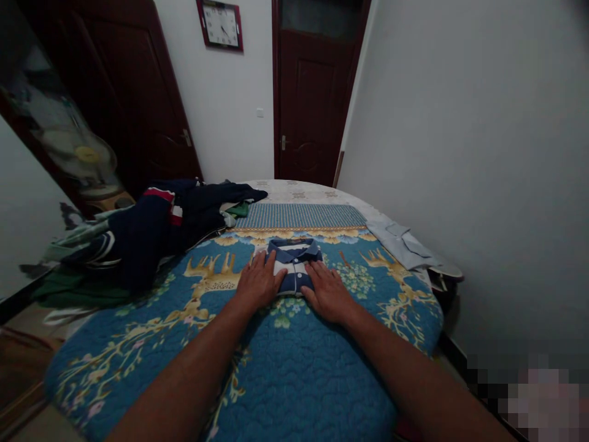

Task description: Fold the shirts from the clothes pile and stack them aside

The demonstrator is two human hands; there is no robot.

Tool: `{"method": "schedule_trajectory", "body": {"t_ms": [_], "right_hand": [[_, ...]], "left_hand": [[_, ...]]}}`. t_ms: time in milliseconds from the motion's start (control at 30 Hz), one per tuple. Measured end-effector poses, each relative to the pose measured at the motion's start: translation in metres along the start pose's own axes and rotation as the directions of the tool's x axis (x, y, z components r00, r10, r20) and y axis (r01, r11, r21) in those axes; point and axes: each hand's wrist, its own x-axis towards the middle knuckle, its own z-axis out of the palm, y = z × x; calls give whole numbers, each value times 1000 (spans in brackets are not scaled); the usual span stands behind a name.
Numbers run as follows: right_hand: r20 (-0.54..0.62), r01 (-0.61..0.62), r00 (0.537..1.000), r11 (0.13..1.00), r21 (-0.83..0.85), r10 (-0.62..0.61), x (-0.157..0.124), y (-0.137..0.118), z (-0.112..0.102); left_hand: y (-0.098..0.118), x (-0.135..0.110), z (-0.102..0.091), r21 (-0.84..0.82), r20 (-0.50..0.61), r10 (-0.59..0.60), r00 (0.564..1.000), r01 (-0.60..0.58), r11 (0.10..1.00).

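Head view: much of the room is dim. The lower right corner of the frame is covered by a blocky pixelated patch, so what lies there cannot be made out. In the upper left a standing fan is blurred against a dark wooden door. The wall clock is cut off by the top edge of the frame. Both forearms run out of the bottom of the frame.

Just above the centre of the frame lies a small folded polo shirt. It is a neat rectangle of navy and white stripes, collar uppermost, lying flat on the blue quilted bedspread. The left hand lies palm down on the shirt's left edge, fingers extended flat and slightly spread, gripping nothing. The right hand lies the same way on the shirt's right edge, fingers straight and close together. Both hands cover the lower corners of the shirt.

The bedspread is puffy and stitched, with gold deer and branch patterns, and a finely striped band crosses it above the shirt. At centre left sits a soft rumpled heap of dark clothes; its separate garments are hard to tell apart. At centre right, at the bed's edge, lies a pale grey shirt, smooth and flat.
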Motion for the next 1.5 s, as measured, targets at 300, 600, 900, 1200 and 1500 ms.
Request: {"method": "schedule_trajectory", "body": {"t_ms": [300, 600, 900, 1200, 1500], "right_hand": [[-176, -24, 984, 1000, 13, 26, 6, -4, -6], [-216, 45, 976, 995, 86, -25, 13, -11, -16], [-324, 15, 946, 996, 86, 13, 54, 11, -7], [-22, 68, 997, 998, 16, -68, 43, 8, 14], [-104, 82, 992, 993, 89, -73, 30, 26, 31]], "left_hand": [[-14, -1, 5, 20, 9, -160, 987, 160, 987], [-1, 20, -20, 92, -244, 187, 951, -170, 981], [-11, 29, 8, 19, -25, 147, 989, -146, 989], [-14, 17, 10, -42, -25, 25, 999, -26, 999], [-29, 12, 12, -183, 38, -119, 992, 124, 975]]}}
